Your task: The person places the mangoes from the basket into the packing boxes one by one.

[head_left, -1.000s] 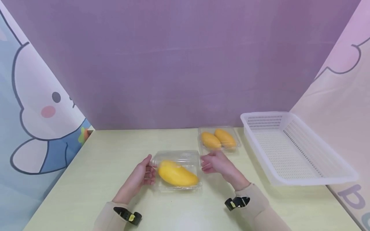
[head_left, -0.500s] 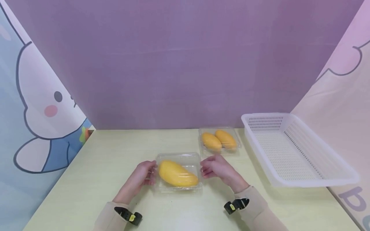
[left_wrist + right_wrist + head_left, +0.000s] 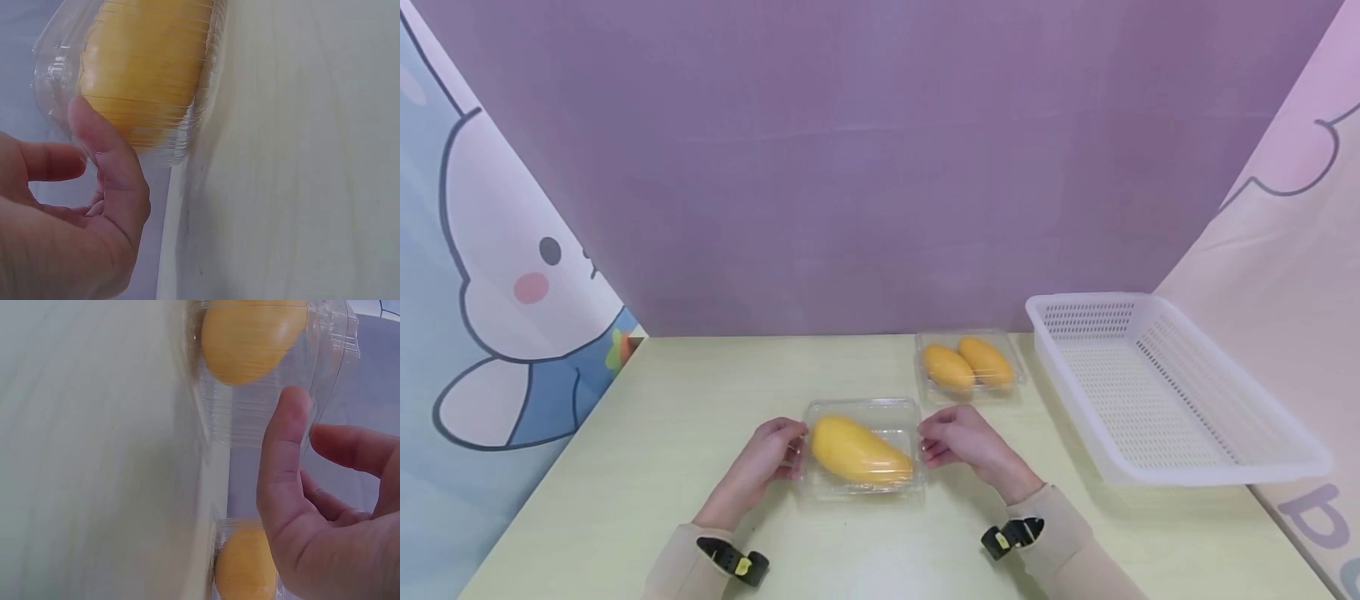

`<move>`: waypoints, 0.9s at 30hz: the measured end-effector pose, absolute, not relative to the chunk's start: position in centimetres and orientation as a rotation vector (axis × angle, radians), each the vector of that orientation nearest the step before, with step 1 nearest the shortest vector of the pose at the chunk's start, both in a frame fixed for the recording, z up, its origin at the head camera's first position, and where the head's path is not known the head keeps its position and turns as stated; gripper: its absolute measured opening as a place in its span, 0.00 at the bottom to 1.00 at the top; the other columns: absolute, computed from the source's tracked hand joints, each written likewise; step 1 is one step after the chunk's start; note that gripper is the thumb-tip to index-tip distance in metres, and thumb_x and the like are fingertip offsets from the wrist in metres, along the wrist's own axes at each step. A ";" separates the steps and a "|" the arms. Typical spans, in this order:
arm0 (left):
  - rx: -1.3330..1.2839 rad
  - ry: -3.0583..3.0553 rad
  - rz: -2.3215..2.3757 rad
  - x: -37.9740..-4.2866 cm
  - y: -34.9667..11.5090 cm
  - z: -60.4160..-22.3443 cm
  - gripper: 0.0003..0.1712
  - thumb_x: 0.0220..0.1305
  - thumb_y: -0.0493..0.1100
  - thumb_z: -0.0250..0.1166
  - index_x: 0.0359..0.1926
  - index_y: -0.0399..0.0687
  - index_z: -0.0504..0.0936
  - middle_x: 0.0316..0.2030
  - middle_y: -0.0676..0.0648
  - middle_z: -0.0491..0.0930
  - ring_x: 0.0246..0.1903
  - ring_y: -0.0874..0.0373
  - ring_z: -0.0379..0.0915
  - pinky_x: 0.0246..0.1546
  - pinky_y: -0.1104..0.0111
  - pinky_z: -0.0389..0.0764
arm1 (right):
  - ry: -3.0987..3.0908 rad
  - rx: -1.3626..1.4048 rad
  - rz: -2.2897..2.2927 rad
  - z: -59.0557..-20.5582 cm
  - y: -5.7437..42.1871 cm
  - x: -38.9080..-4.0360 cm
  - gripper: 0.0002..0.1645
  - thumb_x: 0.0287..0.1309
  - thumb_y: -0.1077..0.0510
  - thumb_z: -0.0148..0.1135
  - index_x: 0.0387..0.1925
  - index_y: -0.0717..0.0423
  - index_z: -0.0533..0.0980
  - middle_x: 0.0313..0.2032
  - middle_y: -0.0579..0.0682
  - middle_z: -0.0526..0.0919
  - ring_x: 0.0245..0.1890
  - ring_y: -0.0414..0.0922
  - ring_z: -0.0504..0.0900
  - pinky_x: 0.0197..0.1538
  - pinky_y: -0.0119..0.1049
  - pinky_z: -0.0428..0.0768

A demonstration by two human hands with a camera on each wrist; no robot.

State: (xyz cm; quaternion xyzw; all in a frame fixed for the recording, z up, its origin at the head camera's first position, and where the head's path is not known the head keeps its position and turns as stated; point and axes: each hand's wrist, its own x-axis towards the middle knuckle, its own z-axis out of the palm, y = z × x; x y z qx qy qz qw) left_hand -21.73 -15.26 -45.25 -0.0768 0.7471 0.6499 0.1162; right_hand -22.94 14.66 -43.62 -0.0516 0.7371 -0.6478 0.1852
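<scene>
A clear plastic clamshell box [image 3: 891, 414] rests on the table in front of me, its lid down over one large yellow mango [image 3: 859, 452]. On its left side, my left hand [image 3: 766, 457] pinches the rim between thumb and index finger. My right hand [image 3: 967, 446] holds the rim at the opposite side in the same way. The left wrist view shows the left thumb [image 3: 103, 140] lying against the ribbed wall of the box. Seen from the right wrist, the right thumb [image 3: 284, 450] and index fingertip meet at the box's edge.
Behind and to the right lies a second clear box [image 3: 931, 385] with two smaller orange-yellow mangoes [image 3: 985, 360]. A white perforated plastic basket [image 3: 1075, 400] stands at the table's right edge. A purple panel [image 3: 865, 183] rises behind the pale table [image 3: 685, 400].
The box's lid, slightly raised at the back a second ago, has come down over the mango. My left fingers have moved from upright beside the box to its rim; the right hand barely moved.
</scene>
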 end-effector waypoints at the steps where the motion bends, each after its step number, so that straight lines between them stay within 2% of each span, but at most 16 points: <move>1: -0.225 2.187 1.907 -21.7 -15.3 -45.3 0.15 0.68 0.44 0.52 0.46 0.34 0.70 0.29 0.43 0.74 0.21 0.57 0.69 0.20 0.68 0.73 | 2.079 -0.145 -1.828 -43.7 14.7 -22.9 0.17 0.60 0.65 0.55 0.43 0.80 0.72 0.26 0.56 0.80 0.24 0.44 0.81 0.32 0.38 0.84; 14: -0.253 2.212 1.900 -21.8 -15.0 -45.5 0.14 0.67 0.42 0.51 0.47 0.35 0.70 0.28 0.44 0.72 0.23 0.55 0.70 0.23 0.67 0.76 | 2.137 -0.172 -1.797 -43.4 14.9 -22.7 0.18 0.61 0.62 0.57 0.43 0.77 0.73 0.26 0.57 0.81 0.25 0.45 0.81 0.34 0.42 0.84; 27: -0.262 2.218 1.889 -21.8 -15.0 -45.4 0.13 0.68 0.42 0.50 0.47 0.36 0.70 0.29 0.43 0.72 0.24 0.55 0.69 0.23 0.68 0.76 | 2.095 -0.252 -1.591 -42.6 15.9 -21.2 0.12 0.56 0.60 0.61 0.33 0.69 0.77 0.25 0.58 0.81 0.24 0.48 0.82 0.32 0.43 0.84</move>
